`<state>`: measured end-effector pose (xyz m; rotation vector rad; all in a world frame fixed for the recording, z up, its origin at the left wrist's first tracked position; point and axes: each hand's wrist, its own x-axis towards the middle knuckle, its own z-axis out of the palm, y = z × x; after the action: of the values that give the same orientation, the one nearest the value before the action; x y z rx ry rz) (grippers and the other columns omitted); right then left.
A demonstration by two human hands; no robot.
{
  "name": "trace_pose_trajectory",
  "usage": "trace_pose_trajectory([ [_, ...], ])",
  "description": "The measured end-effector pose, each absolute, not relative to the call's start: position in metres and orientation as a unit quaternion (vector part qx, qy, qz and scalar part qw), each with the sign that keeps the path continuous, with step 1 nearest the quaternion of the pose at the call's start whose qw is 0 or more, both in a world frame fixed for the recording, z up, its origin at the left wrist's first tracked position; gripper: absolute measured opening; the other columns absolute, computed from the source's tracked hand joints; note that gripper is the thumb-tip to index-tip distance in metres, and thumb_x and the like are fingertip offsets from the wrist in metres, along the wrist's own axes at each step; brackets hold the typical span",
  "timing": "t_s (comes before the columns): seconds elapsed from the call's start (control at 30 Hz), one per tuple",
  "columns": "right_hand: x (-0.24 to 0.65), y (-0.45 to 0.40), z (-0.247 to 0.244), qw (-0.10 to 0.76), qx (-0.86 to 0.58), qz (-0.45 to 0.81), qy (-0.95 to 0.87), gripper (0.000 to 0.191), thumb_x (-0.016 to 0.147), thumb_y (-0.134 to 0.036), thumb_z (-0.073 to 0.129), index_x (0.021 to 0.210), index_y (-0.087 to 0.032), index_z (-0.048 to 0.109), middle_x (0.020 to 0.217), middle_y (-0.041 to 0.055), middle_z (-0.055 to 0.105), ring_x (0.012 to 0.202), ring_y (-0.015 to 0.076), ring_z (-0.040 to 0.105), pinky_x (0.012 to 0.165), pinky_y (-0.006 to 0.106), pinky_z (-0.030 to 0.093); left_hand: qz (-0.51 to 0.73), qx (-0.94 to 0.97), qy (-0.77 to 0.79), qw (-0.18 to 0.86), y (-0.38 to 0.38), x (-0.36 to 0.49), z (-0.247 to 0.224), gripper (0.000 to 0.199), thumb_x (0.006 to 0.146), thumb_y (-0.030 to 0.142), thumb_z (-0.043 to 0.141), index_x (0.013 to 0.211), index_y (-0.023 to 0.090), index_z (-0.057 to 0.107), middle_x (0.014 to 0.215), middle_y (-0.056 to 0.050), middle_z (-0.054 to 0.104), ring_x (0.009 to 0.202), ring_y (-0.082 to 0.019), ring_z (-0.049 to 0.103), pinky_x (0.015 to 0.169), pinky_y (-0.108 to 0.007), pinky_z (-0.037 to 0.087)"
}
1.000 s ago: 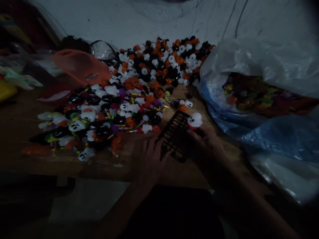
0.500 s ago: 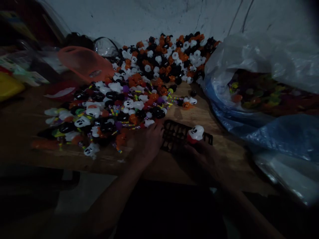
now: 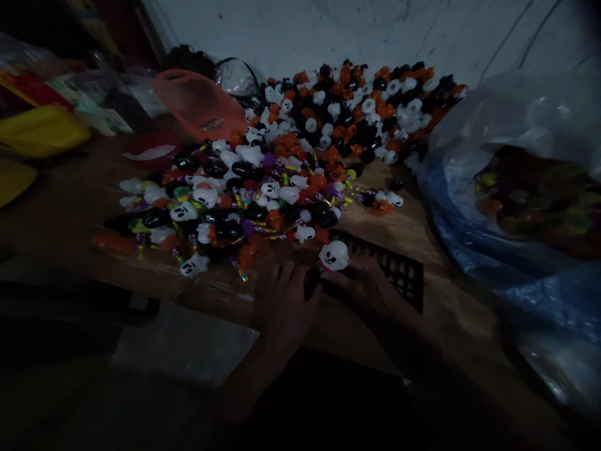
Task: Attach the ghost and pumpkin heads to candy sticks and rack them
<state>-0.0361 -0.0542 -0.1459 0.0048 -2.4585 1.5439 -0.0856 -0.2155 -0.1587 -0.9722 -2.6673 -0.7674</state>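
Observation:
My right hand (image 3: 369, 288) is closed on a white ghost figure (image 3: 334, 255) with a dark face and a red underside. It holds the ghost at the left end of a dark slotted tray (image 3: 406, 272), partly covering the tray. My left hand (image 3: 288, 304) lies just left of it, fingers curled over a small dark item (image 3: 310, 283) too dim to name. To the left spreads a heap of ghost, pumpkin and black figures (image 3: 270, 190), many joined to tubes of coloured beads.
Behind lies a big pile of orange, black and white figures (image 3: 347, 116) against the wall. An open plastic bag (image 3: 462, 232) with colourful contents stands at right. An orange plastic basket (image 3: 197, 103) and yellow items (image 3: 44, 131) are at left. The wooden table's front edge runs near me.
The view has swung left, shifting the scene rightward. My right hand has carried the ghost leftward over the tray, close to my left hand, which has come off the tray's left end.

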Motion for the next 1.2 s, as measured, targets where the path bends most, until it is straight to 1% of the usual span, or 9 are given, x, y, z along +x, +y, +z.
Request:
trace_pose_trajectory([
  [0.13,-0.035,-0.051,-0.15,0.079,-0.007,0.554,-0.829,0.02,0.082,-0.033,0.064,0.097,-0.021,0.07,0.09,0.0019,0.067,0.088,0.0195,0.062,0.08,0.03,0.049,-0.237,-0.315,-0.913,0.102,-0.213,-0.088,-0.158,0.018,0.078,0.03,0.062,0.087,0.015,0.059,0.091,-0.008,0.058,0.091,-0.026,0.049,0.08,-0.04,0.042],
  [0.27,-0.039,-0.049,-0.152,0.089,0.013,0.577,-0.812,0.02,0.08,-0.032,0.067,0.095,-0.02,0.07,0.089,0.0021,0.068,0.086,0.0193,0.063,0.08,0.03,0.049,-0.254,-0.311,-0.912,0.083,-0.213,-0.089,-0.16,0.019,0.078,0.031,0.062,0.09,0.016,0.058,0.093,-0.006,0.058,0.092,-0.025,0.049,0.081,-0.039,0.042],
  [0.43,-0.045,-0.045,-0.15,0.107,0.07,0.502,-0.855,0.019,0.082,-0.032,0.064,0.094,-0.019,0.07,0.09,0.0029,0.068,0.082,0.0176,0.063,0.075,0.027,0.049,-0.257,-0.299,-0.915,0.084,-0.215,-0.089,-0.166,0.023,0.078,0.035,0.063,0.089,0.016,0.058,0.092,-0.007,0.059,0.093,-0.025,0.051,0.083,-0.039,0.042],
  [0.6,-0.051,-0.036,-0.143,0.083,0.163,0.409,-0.894,0.019,0.087,-0.031,0.057,0.096,-0.018,0.067,0.084,0.0039,0.067,0.077,0.0164,0.064,0.071,0.025,0.05,-0.284,-0.285,-0.913,0.074,-0.214,-0.091,-0.169,0.03,0.081,0.041,0.059,0.092,0.013,0.061,0.097,-0.01,0.062,0.098,-0.027,0.052,0.088,-0.043,0.041],
  [0.7,-0.053,-0.034,-0.14,0.101,0.214,0.371,-0.898,0.02,0.09,-0.03,0.051,0.092,-0.016,0.065,0.083,0.0063,0.067,0.074,0.0167,0.064,0.067,0.025,0.051,-0.316,-0.287,-0.903,0.04,-0.215,-0.093,-0.165,0.029,0.079,0.032,0.063,0.101,0.014,0.061,0.105,-0.009,0.063,0.102,-0.026,0.052,0.09,-0.042,0.041],
  [0.8,-0.054,-0.035,-0.14,0.103,0.215,0.349,-0.906,0.02,0.09,-0.026,0.046,0.093,-0.016,0.063,0.082,0.0071,0.067,0.073,0.0175,0.064,0.066,0.026,0.052,-0.353,-0.284,-0.891,-0.015,-0.217,-0.095,-0.161,0.024,0.075,0.024,0.067,0.098,0.016,0.063,0.107,-0.007,0.062,0.103,-0.025,0.053,0.09,-0.04,0.043],
  [0.93,-0.061,-0.036,-0.139,0.084,0.234,0.341,-0.907,0.021,0.09,-0.023,0.045,0.094,-0.018,0.065,0.092,0.009,0.067,0.081,0.0191,0.065,0.068,0.027,0.053,-0.412,-0.253,-0.875,-0.015,-0.216,-0.091,-0.16,0.03,0.074,0.027,0.069,0.102,0.019,0.062,0.109,-0.005,0.063,0.103,-0.023,0.054,0.09,-0.04,0.043],
  [1.03,-0.068,-0.034,-0.141,0.089,0.25,0.357,-0.896,0.021,0.09,-0.024,0.047,0.095,-0.02,0.066,0.092,0.0087,0.066,0.081,0.0198,0.064,0.067,0.028,0.054,-0.425,-0.214,-0.88,0.001,-0.211,-0.085,-0.163,0.027,0.074,0.025,0.069,0.099,0.02,0.061,0.105,-0.005,0.064,0.1,-0.024,0.055,0.088,-0.041,0.044],
  [1.2,-0.061,-0.033,-0.143,0.066,0.196,0.399,-0.894,0.016,0.087,-0.027,0.054,0.099,-0.023,0.064,0.094,0.0058,0.067,0.08,0.0197,0.065,0.068,0.029,0.055,-0.4,-0.192,-0.896,0.011,-0.207,-0.082,-0.165,0.016,0.072,0.02,0.069,0.086,0.018,0.062,0.093,-0.005,0.064,0.09,-0.023,0.057,0.081,-0.039,0.046],
])
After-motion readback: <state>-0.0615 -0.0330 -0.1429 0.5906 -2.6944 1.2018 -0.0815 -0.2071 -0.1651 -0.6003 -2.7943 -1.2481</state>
